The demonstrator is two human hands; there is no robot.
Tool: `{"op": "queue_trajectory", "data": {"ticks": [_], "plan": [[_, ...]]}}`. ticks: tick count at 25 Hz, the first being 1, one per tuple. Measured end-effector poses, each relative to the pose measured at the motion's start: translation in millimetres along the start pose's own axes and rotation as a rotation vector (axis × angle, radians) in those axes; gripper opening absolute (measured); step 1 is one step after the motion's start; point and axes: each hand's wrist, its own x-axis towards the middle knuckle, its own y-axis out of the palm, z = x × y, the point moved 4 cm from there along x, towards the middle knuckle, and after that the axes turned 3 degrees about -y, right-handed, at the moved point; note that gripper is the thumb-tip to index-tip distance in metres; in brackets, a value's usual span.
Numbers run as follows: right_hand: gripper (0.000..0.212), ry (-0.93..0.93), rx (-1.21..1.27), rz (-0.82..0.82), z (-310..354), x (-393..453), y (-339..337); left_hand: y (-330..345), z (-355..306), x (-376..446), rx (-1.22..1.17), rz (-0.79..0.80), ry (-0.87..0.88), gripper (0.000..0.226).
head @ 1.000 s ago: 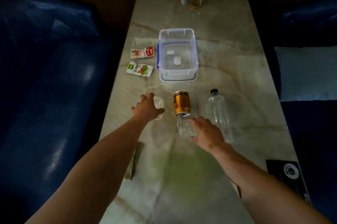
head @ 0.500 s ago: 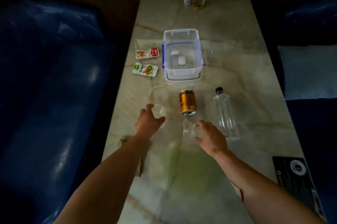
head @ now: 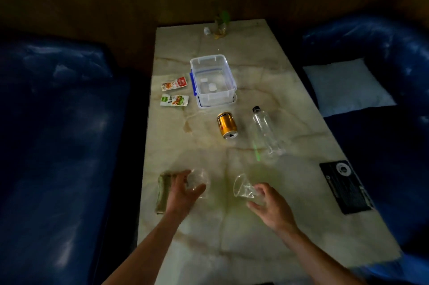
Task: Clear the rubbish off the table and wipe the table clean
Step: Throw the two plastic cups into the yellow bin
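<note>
My left hand (head: 183,192) grips a clear plastic cup (head: 199,179) above the near part of the marble table (head: 290,226). My right hand (head: 269,206) holds a second clear plastic cup (head: 242,187) tilted on its side. A folded greenish cloth (head: 163,192) lies by the left table edge, partly under my left hand. Further away lie a gold can (head: 227,125) on its side, an empty clear bottle (head: 265,132) with a black cap, and two snack wrappers (head: 174,92). A clear plastic box (head: 212,80) with blue clips stands beyond them.
Blue sofas flank the table on the left (head: 58,134) and right (head: 383,57), with a pale cushion (head: 346,85) on the right one. A black card (head: 346,186) lies at the right table edge. A small plant (head: 220,25) stands at the far end.
Both hands closed on the cups beside the can and drew them back toward me, off the table. The view has also pulled back.
</note>
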Motion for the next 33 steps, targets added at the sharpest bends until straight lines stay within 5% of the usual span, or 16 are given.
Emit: {"op": "queue_trajectory", "data": {"ticks": [18, 25, 33], "plan": [[0.019, 0.604, 0.407, -0.400, -71, -292, 22, 53, 55, -178, 0.218, 0.558, 0.171, 0.060], [0.038, 0.803, 0.563, -0.534, -101, -358, 6, 130, 34, -214, 0.344, 0.800, 0.223, 0.060], [0.022, 0.891, 0.735, -0.756, -177, -441, -46, 241, -9, -321, 0.416, 0.913, 0.372, 0.051]]}}
